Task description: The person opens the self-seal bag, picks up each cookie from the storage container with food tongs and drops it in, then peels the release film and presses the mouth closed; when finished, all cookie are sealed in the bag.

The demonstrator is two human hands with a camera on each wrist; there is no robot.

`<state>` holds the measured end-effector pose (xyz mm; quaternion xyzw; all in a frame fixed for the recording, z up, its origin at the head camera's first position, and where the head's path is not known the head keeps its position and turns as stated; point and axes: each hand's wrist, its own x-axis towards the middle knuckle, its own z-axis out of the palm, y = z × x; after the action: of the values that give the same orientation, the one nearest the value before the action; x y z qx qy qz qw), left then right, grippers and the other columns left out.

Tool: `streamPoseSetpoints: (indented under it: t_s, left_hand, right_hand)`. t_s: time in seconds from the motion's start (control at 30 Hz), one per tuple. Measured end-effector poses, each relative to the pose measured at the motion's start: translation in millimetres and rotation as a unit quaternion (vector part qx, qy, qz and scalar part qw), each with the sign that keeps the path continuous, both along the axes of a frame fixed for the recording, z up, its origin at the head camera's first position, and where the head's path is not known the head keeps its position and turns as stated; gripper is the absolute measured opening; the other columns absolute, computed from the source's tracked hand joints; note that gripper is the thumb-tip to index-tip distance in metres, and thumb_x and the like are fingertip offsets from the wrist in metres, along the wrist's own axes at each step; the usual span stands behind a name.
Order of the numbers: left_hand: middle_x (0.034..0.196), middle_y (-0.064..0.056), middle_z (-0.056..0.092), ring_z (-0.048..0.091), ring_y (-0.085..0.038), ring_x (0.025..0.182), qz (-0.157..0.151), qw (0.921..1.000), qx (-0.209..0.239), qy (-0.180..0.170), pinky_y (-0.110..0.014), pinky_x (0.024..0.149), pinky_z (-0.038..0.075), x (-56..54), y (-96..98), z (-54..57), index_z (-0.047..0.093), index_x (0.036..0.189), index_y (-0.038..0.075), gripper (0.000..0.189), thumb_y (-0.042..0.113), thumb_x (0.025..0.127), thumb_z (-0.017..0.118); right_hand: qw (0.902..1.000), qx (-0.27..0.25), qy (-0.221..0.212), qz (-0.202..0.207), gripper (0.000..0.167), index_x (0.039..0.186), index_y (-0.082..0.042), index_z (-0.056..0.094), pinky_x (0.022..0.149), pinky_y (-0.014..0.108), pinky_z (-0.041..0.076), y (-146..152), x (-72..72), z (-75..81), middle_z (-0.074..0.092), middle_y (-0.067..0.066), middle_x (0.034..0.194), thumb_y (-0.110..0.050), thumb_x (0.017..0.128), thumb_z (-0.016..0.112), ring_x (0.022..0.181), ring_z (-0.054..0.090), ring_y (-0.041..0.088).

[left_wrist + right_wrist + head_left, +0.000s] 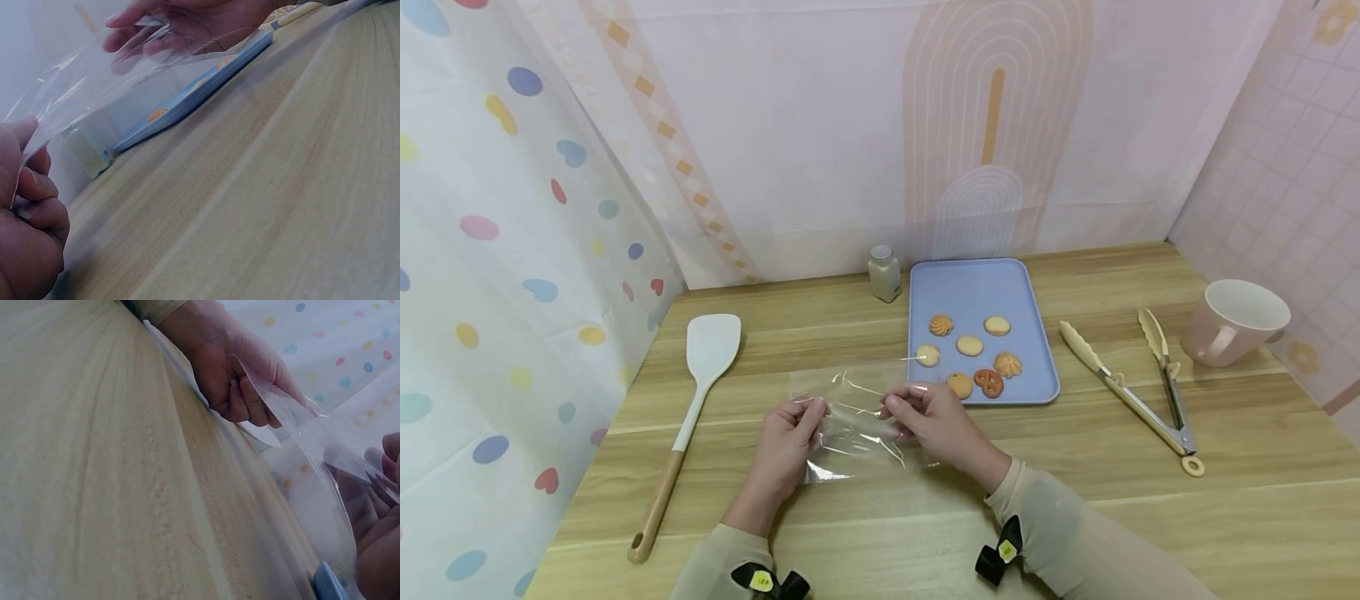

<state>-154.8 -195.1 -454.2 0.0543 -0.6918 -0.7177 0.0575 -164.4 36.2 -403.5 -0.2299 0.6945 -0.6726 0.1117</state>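
A clear plastic bag [853, 429] is stretched between both hands above the wooden table. My left hand [781, 450] pinches its left side, thumb on top and fingers curled beneath. The right hand [943, 427] grips the bag nearer its right side; in the left wrist view, its fingers show through the film. Light glints along the creases of the bag, and nothing shows inside it. Just beyond the right hand lies a blue tray [966, 292] with several cookies [970, 346] and a pretzel [988, 383]. The bag's upper right corner overlaps the tray in the head view.
On the left lies a white spatula [712, 346] with a wooden handle. A small lidded jar [884, 275] stands at the back, beside the tray. Spread tongs [1138, 408] and a pink mug [1232, 325] are on the right. Patterned curtains [805, 133] border the table [880, 533].
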Motion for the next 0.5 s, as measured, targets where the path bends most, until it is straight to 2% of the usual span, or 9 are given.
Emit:
streamPoseSetpoints:
  t_s: [0.13, 0.23, 0.37, 0.5]
  left_hand:
    - [0.059, 0.003, 0.047, 0.039, -0.004, 0.050, -0.013, 0.9999, -0.010, -0.006, -0.016, 0.043, 0.029, -0.2, 0.0, -1.9, 0.061, 0.087, -0.010, 0.023, 0.011, 0.096, 0.059]
    - [0.059, 0.004, 0.046, 0.038, -0.004, 0.050, -0.019, 0.9997, -0.013, -0.006, -0.016, 0.043, 0.028, 0.0, -0.5, -3.2, 0.059, 0.088, -0.013, 0.027, 0.012, 0.096, 0.059]
    - [0.059, 0.003, 0.046, 0.038, -0.005, 0.049, -0.022, 0.9997, -0.010, -0.004, -0.016, 0.043, 0.027, 0.9, -1.0, -3.2, 0.057, 0.091, -0.016, 0.031, 0.015, 0.097, 0.059]
    - [0.061, 0.002, 0.047, 0.039, -0.005, 0.051, -0.010, 0.9998, -0.014, -0.003, -0.016, 0.043, 0.028, 0.7, -1.2, -1.9, 0.058, 0.092, -0.014, 0.030, 0.016, 0.097, 0.059]
  right_hand:
    - [0.9995, -0.003, 0.007, 0.032, 0.026, 0.114, 0.014, 0.059, 0.078, 0.047, 0.054, 0.3, -0.4, -1.9, 0.065, 0.031, 0.103, -0.004, 0.100, 0.048, 0.090, 0.066, 0.044]
    - [0.9991, 0.006, 0.023, 0.035, 0.028, 0.116, 0.015, 0.059, 0.085, 0.046, 0.052, 1.0, 0.1, -1.9, 0.063, 0.031, 0.109, -0.006, 0.101, 0.046, 0.097, 0.064, 0.044]
    - [0.9964, 0.045, 0.070, 0.016, 0.028, 0.114, 0.012, 0.062, 0.088, 0.039, 0.052, 1.7, 1.7, 0.0, 0.066, 0.025, 0.109, -0.009, 0.102, 0.046, 0.102, 0.064, 0.038]
    - [0.9941, 0.065, 0.087, -0.003, 0.028, 0.110, 0.009, 0.065, 0.086, 0.033, 0.052, 1.5, 2.0, 2.1, 0.069, 0.022, 0.103, -0.009, 0.102, 0.046, 0.100, 0.065, 0.034]
